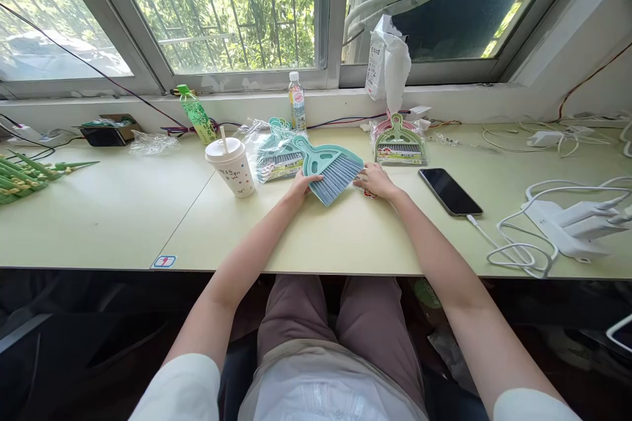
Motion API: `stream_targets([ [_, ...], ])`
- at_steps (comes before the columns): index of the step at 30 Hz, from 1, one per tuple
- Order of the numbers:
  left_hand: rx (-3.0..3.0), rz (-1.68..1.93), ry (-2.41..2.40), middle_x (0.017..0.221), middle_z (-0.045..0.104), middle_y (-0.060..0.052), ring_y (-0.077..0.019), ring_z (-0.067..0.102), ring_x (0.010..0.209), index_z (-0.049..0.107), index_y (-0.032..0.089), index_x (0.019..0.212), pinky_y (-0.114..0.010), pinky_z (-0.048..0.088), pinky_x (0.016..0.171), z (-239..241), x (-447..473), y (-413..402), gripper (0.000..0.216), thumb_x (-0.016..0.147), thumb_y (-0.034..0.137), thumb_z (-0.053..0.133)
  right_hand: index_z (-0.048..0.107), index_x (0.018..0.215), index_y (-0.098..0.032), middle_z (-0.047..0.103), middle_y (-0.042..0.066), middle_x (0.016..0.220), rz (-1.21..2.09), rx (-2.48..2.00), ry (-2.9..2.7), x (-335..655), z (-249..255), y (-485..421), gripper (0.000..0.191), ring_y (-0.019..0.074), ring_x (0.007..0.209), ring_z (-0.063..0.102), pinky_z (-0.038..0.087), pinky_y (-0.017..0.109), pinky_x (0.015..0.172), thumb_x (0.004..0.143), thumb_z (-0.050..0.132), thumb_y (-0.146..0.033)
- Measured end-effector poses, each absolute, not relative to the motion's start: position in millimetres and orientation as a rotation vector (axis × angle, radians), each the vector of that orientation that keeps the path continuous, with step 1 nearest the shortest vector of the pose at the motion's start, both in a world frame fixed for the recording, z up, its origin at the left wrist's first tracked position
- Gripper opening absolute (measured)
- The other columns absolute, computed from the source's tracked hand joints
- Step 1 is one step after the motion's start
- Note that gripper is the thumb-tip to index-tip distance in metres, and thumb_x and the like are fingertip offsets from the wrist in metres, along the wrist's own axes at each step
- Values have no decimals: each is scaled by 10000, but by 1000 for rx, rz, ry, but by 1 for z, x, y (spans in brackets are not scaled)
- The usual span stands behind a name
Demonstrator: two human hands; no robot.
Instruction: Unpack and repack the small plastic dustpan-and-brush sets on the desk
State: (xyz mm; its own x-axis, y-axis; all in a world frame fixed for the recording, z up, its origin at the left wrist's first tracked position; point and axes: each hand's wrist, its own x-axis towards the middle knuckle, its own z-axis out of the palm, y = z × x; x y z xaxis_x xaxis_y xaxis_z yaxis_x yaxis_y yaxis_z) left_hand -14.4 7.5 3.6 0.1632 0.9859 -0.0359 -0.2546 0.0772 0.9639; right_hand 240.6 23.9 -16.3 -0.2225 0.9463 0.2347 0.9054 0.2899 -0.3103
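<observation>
My left hand is closed on a mint-green hand brush with grey bristles, gripping it at the lower left edge of its head. The brush is tilted, with its bristles facing down and right. At the brush's right end, my right hand has its fingers bent and close to the bristles. A small red-and-white printed piece shows under that hand; what the fingers hold is hidden. Behind the brush handle lie mint-green brush-and-dustpan sets in clear plastic bags.
A lidded paper cup with a straw stands left of my left hand. Further back are a green bottle, a clear bottle and another bagged brush set. To the right lie a phone and a power strip with loose cables.
</observation>
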Motion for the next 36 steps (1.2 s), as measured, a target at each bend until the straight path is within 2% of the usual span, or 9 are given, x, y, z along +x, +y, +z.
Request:
stream_targets([
  [6, 1075, 1162, 958, 1052, 673, -61, -236, 665, 973, 546, 250, 1259, -383, 557, 868, 2, -13, 8, 701, 598, 150, 754, 654, 1172, -223, 604, 115, 1312, 205, -1594, -2334, 230, -28, 25, 350, 314, 1267, 485, 268, 547, 1126, 918, 479, -387],
  [8, 1068, 1159, 957, 1046, 673, -62, -236, 665, 970, 545, 252, 1262, -382, 556, 865, 2, -13, 8, 695, 604, 156, 749, 658, 1153, -216, 609, 118, 1300, 212, -1579, -2324, 229, -27, 26, 327, 311, 1247, 502, 302, 537, 1107, 917, 487, -364],
  [13, 1021, 1180, 970, 1018, 666, -58, -231, 664, 947, 547, 249, 1240, -383, 556, 862, 4, -14, 7, 656, 614, 163, 724, 685, 947, -178, 658, 115, 1146, 284, -1390, -2254, 228, -17, 27, 175, 260, 1128, 565, 449, 388, 984, 869, 567, -281],
  [17, 1027, 1186, 971, 1002, 658, -58, -229, 656, 935, 566, 225, 1155, -381, 549, 866, 4, -14, 7, 574, 605, 180, 722, 646, 875, -167, 648, 111, 1033, 315, -1528, -2185, 226, -14, 28, 96, 242, 981, 601, 473, 368, 910, 830, 606, -241],
  [21, 955, 1207, 984, 954, 641, -45, -203, 648, 870, 574, 211, 1087, -344, 550, 818, 5, -15, 6, 530, 584, 162, 734, 603, 822, -166, 618, 103, 970, 344, -1571, -2226, 230, -15, 28, 65, 235, 941, 581, 464, 358, 886, 815, 585, -228],
  [25, 890, 1236, 972, 935, 635, -35, -172, 633, 821, 587, 198, 1038, -301, 543, 777, 5, -14, 5, 495, 573, 122, 740, 568, 844, -173, 581, 91, 978, 391, -1520, -2119, 237, -17, 30, 90, 226, 965, 548, 446, 353, 919, 760, 592, -194],
  [29, 879, 1247, 981, 924, 634, -33, -186, 639, 839, 591, 208, 1063, -321, 541, 809, 5, -14, 5, 507, 587, 110, 734, 530, 837, -191, 558, 69, 938, 438, -1529, -1869, 244, -16, 34, 121, 215, 921, 538, 453, 382, 919, 730, 543, -138],
  [34, 902, 1242, 971, 940, 651, -31, -211, 651, 883, 575, 225, 1160, -378, 539, 875, 6, -14, 6, 618, 579, 102, 748, 560, 1009, -183, 529, 110, 1141, 257, -1405, -1333, 255, -2, 36, 328, 222, 1097, 516, 388, 414, 1048, 694, 522, -100],
  [36, 932, 1235, 943, 958, 661, -33, -227, 657, 916, 564, 227, 1189, -408, 533, 907, 5, -14, 6, 670, 563, 98, 766, 568, 1103, -194, 530, 102, 1200, 280, -1291, -1209, 254, 5, 35, 404, 220, 1146, 505, 391, 412, 1059, 706, 531, -126],
])
